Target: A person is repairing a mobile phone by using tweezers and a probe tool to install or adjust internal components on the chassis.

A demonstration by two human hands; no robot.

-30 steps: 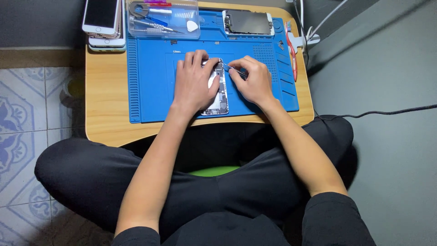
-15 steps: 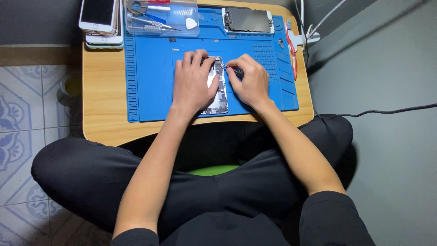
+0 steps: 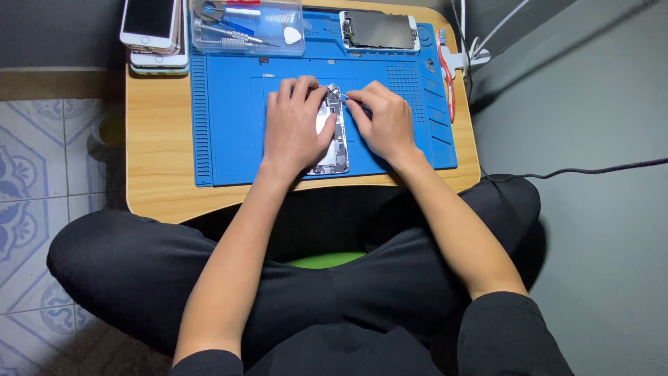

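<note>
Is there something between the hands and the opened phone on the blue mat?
Nothing visible: the left hand lies on the opened phone, and the right hand touches its top end with a thin tool.
</note>
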